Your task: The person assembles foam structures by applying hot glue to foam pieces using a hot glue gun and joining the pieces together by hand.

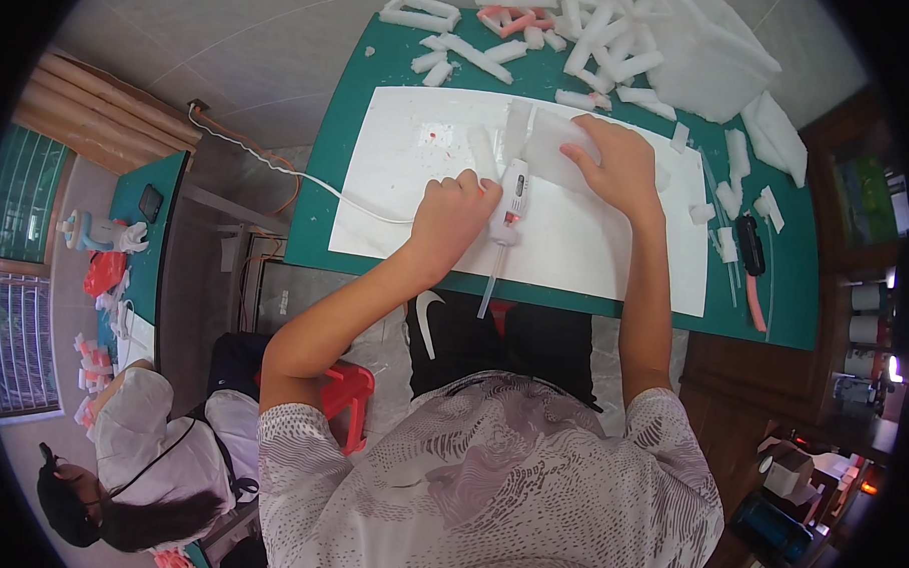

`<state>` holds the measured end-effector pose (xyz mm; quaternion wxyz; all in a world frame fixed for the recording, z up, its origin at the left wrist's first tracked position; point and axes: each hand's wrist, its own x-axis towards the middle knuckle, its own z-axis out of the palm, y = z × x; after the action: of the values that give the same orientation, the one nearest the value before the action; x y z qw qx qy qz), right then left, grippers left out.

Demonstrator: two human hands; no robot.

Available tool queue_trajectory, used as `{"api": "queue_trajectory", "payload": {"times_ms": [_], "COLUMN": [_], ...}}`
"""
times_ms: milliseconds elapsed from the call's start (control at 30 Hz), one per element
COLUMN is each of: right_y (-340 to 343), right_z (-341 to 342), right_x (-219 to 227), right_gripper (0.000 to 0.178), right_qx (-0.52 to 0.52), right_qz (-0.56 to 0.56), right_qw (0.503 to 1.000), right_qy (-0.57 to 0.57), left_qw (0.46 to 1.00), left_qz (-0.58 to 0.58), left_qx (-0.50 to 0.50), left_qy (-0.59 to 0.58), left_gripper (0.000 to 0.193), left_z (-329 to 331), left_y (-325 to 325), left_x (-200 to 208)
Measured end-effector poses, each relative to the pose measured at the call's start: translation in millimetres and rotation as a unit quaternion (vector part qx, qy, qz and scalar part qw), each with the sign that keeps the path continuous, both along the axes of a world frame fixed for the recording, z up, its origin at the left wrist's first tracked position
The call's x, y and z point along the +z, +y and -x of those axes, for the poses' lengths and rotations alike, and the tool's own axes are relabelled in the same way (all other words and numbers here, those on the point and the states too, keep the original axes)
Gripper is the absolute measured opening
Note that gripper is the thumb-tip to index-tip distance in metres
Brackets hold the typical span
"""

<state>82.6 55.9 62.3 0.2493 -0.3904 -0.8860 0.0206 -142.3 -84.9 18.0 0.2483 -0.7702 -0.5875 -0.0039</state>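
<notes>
My left hand (451,220) is closed round the handle of a white hot glue gun (513,204). A clear glue stick (490,285) juts from its rear towards me, and a white cord trails off to the left. The gun's nozzle end points away from me, close to a flat, pale foam piece (551,152). My right hand (619,168) curves over the right side of that piece and grips it, thumb and fingers apart on its surface. A small white foam strip (481,150) lies left of the gun's tip. Beneath everything is a white board (398,172).
Loose foam bars (472,56) and a large foam block (718,58) crowd the far side of the green table (323,179). At right lie foam scraps, glue sticks and a black-handled tool (750,246). A seated person (159,444) works at another table on the left.
</notes>
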Motion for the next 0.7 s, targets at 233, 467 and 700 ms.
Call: {"api": "queue_trajectory", "payload": {"times_ms": [233,467,700], "right_y": [0.1,0.4,0.0], "right_z": [0.9,0.4,0.4], "right_x": [-0.6,0.9,-0.3], "right_gripper": [0.042,0.041,0.040], "right_qx": [0.001,-0.001,0.000], "right_qz": [-0.002,0.001,0.002], "right_qw": [1.000,1.000,1.000], "right_qy": [0.003,0.000,0.006], "left_qw": [1.000,1.000,1.000], "left_qz": [0.010,-0.016,-0.011], "left_qx": [-0.003,-0.018,-0.017], "left_qy": [-0.011,-0.015,-0.019], "left_gripper": [0.029,0.024,0.021], "left_z": [0.8,1.7,1.3], "left_y": [0.8,3.4,3.9], "left_x": [1.0,-2.2,-2.2]}}
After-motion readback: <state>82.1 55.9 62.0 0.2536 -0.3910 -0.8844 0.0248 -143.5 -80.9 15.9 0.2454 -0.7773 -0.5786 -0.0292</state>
